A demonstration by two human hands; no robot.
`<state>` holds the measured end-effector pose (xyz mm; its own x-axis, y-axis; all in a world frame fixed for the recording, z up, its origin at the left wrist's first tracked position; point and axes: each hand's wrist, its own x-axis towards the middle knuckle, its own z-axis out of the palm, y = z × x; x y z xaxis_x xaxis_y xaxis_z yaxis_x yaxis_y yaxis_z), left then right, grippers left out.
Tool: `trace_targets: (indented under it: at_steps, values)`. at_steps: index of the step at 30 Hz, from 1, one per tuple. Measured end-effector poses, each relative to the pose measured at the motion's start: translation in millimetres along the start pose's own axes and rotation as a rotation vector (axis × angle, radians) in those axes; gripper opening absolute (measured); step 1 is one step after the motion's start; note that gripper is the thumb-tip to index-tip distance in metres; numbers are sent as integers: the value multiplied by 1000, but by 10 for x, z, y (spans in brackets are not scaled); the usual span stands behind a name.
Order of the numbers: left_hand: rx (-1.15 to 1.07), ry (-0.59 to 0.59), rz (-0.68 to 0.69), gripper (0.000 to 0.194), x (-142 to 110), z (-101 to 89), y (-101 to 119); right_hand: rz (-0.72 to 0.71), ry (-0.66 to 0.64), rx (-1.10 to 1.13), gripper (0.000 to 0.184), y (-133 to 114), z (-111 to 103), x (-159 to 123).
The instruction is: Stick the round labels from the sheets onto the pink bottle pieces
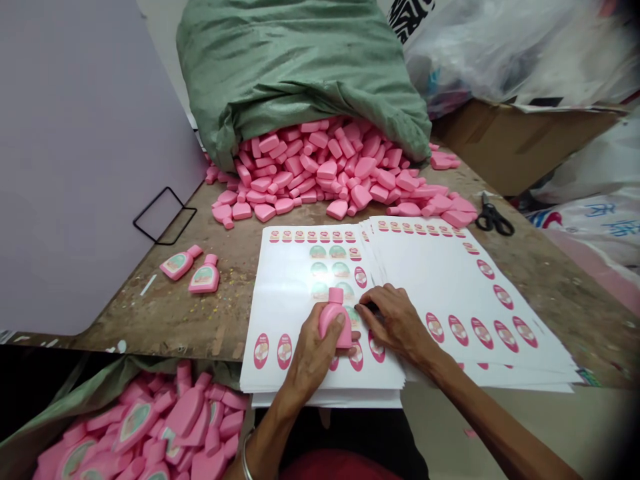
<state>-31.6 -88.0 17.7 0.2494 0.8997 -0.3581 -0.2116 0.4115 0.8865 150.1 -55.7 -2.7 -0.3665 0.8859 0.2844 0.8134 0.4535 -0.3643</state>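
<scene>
My left hand (pixel 313 350) is closed around a small pink plastic bottle (pixel 336 321), held upright with its cap up and a plain face towards me. Below the bottle lies a white sticker sheet (pixel 285 287) on a stack, with rows of small labels, green labels (pixel 341 270) and pink oval ones (pixel 284 351). At the edge of a green label (pixel 353 316) just right of the bottle, my right hand (pixel 393 323) pinches with thumb and forefinger. The bottle partly hides that label.
A green sack (pixel 305 60) spills a heap of pink bottles (pixel 310 167) at the back. Two labelled bottles (pixel 204 275) lie left. Another sticker stack (pixel 415 280), scissors (pixel 494 217) and a wire stand (pixel 165 217) are on the table. Labelled bottles (pixel 190 413) fill a lower-left sack.
</scene>
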Motion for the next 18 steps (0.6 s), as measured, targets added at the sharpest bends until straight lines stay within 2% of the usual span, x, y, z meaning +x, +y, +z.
trace_targets:
  at_steps: [7, 10, 12, 16, 18]
  values:
    - [-44, 5, 25, 43, -1, 7, -4, -47, 179, -36, 12, -80, 42, -59]
    - [-122, 22, 33, 44, 0, 0, -2, -12, 229, 57, 9, -113, 20, -94]
    - [-195, 22, 33, 44, -2, -12, 6, 111, 246, 208, 12, -126, -24, -99]
    - [-284, 20, 62, 39, -18, -32, 43, 466, 250, 521, 24, -146, -185, -51]
    - [-288, 13, 72, 41, -30, -36, 59, 542, 250, 575, 28, -189, -277, -16]
